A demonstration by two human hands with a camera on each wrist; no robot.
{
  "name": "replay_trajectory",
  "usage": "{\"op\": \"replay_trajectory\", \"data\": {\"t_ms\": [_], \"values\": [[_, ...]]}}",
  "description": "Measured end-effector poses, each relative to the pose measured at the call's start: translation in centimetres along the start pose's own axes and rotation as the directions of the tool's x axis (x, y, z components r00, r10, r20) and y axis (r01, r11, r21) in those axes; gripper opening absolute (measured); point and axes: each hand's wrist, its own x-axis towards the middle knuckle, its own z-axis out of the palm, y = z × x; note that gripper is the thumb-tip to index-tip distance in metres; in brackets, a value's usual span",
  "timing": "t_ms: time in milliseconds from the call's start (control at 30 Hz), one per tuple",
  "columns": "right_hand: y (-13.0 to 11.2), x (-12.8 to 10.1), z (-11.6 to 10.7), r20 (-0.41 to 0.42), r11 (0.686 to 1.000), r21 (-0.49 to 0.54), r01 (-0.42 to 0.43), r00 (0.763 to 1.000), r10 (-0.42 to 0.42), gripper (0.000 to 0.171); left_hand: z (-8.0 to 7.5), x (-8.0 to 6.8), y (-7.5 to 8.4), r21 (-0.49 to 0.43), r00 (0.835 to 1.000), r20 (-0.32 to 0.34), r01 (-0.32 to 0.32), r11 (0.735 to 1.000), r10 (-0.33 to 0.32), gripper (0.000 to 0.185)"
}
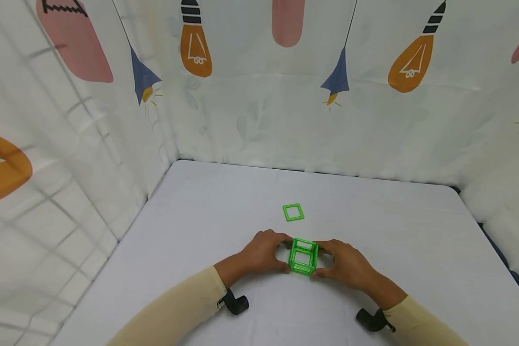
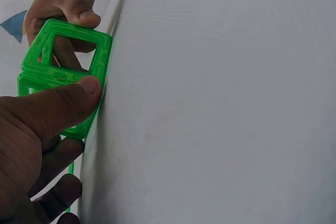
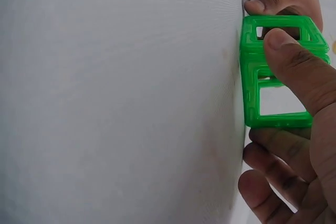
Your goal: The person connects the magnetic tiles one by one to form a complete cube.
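A white-covered table (image 1: pixel 225 206) is enclosed by a printed curtain (image 1: pixel 259 96), and near its front edge a green cube of square frames (image 1: pixel 303 256) is stood on the cloth, with one loose green square frame (image 1: pixel 293 212) lying flat just behind it, apart from the hands. The cube is clamped from both sides, the left hand (image 1: pixel 264 252) with its thumb (image 2: pixel 73 100) curled against one edge and the right hand (image 1: pixel 346 264) with its thumb (image 3: pixel 294 61) pressed over the opposite face. The walls are best squared by light, even pressure kept at the frame edges, since, by the look of it, a hard squeeze could fold the open top inward.
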Motion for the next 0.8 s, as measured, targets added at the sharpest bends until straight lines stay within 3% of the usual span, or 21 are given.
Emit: {"op": "replay_trajectory", "data": {"t_ms": [333,533,800], "values": [[0.1,0.2,-0.3,0.034,0.999,0.039,0.005,0.999,-0.006,0.081,0.2,-0.1,-0.2,-0.011,1.0,-0.017,0.002,1.0,-0.002,0.067],[0.0,0.3,-0.9,0.082,0.999,0.046,0.008,0.997,-0.012,0.085,0.3,-0.3,-0.2,0.004,1.0,-0.013,-0.008,1.0,0.008,0.076],[1.2,1.1,-2.5,0.125,0.997,0.022,0.069,0.99,-0.071,0.08,0.4,-0.3,-0.3,0.015,1.0,-0.01,-0.017,1.0,0.017,0.078]]}}
